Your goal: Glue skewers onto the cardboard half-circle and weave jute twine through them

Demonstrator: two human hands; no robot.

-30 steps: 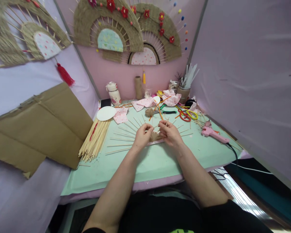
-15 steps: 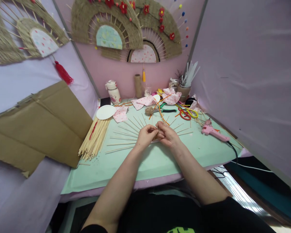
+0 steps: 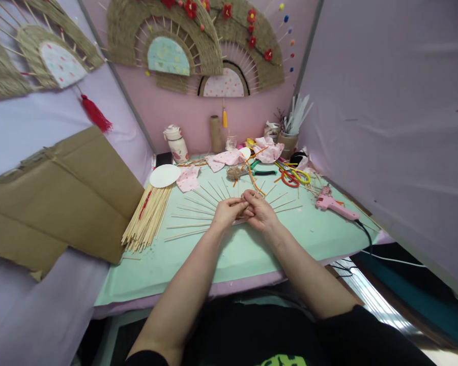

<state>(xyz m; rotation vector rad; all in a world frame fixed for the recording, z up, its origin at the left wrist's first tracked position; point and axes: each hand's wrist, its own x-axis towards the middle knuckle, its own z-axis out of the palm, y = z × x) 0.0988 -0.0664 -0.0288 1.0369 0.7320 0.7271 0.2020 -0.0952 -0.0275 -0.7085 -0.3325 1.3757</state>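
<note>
Fingertips of left hand and right hand are bunched narrowly together over stick fan frame; what is pinched cannot be told.

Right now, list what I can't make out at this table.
- Head view: whatever lies between the fingertips of the left hand and right hand, hidden by the fingers.
- Head view: the inner ends of the spread thin sticks, covered by both hands.
- Head view: the upper ends of the stick bundle, under the white disc.
- Head view: the green shirt print, cut off by the bottom edge.
</note>
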